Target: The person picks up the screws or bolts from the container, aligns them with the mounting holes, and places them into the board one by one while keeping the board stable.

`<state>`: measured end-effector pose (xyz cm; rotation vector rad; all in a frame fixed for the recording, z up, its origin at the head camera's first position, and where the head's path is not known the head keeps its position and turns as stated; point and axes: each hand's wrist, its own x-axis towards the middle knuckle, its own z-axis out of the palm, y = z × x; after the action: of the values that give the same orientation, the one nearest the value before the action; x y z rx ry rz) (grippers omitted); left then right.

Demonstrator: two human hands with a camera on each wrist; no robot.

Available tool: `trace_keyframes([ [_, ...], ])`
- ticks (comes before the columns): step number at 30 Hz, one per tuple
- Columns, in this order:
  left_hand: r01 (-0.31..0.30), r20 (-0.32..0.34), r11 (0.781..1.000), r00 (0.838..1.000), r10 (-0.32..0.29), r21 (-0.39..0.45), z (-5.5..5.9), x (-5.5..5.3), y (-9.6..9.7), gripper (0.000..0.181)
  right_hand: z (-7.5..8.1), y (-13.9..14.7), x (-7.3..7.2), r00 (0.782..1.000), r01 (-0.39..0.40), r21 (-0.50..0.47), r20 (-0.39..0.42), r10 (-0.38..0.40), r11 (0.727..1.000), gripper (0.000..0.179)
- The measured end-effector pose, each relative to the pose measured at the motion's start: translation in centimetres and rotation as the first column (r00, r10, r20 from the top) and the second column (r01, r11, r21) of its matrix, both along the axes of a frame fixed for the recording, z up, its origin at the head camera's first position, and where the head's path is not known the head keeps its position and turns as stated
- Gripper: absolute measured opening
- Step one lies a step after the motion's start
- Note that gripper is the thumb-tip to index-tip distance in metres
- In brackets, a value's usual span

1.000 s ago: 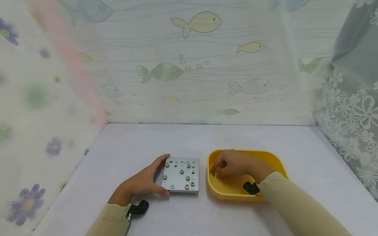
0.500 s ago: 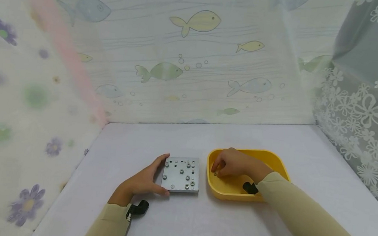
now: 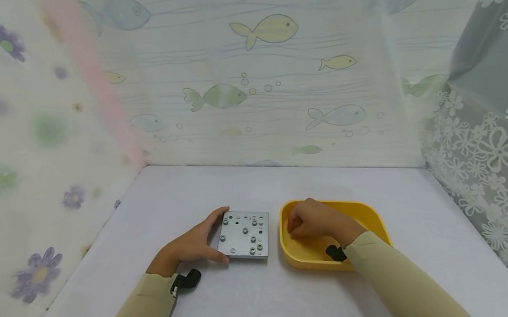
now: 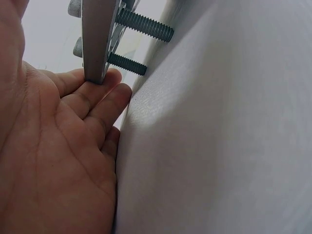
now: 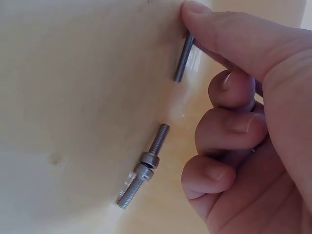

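Observation:
On the left half of the white tabletop, my left hand [image 3: 197,241] holds a square silver metal plate [image 3: 238,243] by its edges, thumb at the near edge and a finger at the far one. Several socket-head screws sit in the plate's top. In the left wrist view, threaded screw shafts [image 4: 146,25] stick out beneath the plate [image 4: 97,41], whose edge rests against the fingers. Inside the yellow tray [image 3: 317,266], my right hand [image 3: 314,219] pinches a screw [image 5: 184,58] between thumb and fingertips, its shaft pointing out and its upper end hidden. The other fingers are curled.
Two socket-head screws [image 5: 156,146] lie head to head on the tray floor in the right wrist view, below the pinched one. Patterned curtains [image 3: 247,128] close off the table at the back and both sides. The tray stands just right of the plate.
My right fingertips have drawn slightly right and in toward the palm inside the tray; the small screw seen at them half a second ago is now hidden in the head view. My left hand stays put.

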<state>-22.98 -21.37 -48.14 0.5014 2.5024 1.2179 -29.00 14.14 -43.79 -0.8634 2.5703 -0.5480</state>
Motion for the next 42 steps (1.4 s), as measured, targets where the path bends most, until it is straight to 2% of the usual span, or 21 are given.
trace_keyframes([
  [12,0.003,-0.005,1.0,1.0,-0.003,-0.012,-0.2,-0.1,0.0,0.136,0.1,0.5,0.0,0.999,0.003,-0.008,-0.033,-0.004,1.0,0.003],
  [16,0.005,-0.008,1.0,1.0,-0.005,-0.012,-0.2,-0.1,0.0,0.136,0.8,0.5,0.1,0.998,-0.001,-0.014,-0.056,0.0,1.0,0.004],
  [23,0.001,-0.006,1.0,1.0,-0.002,-0.02,-0.1,0.0,0.0,0.137,2.3,0.3,0.5,0.997,0.042,-0.039,-0.068,-0.045,0.998,0.005],
  [32,0.018,-0.017,1.0,1.0,-0.019,-0.005,-0.1,-0.1,0.0,0.135,2.9,0.7,0.5,0.993,0.051,-0.069,-0.103,-0.058,0.996,0.005],
  [42,0.018,-0.021,1.0,1.0,-0.018,-0.013,0.0,-0.1,0.1,0.135,4.9,1.0,0.3,0.985,0.102,-0.152,-0.123,-0.121,0.983,0.008],
])
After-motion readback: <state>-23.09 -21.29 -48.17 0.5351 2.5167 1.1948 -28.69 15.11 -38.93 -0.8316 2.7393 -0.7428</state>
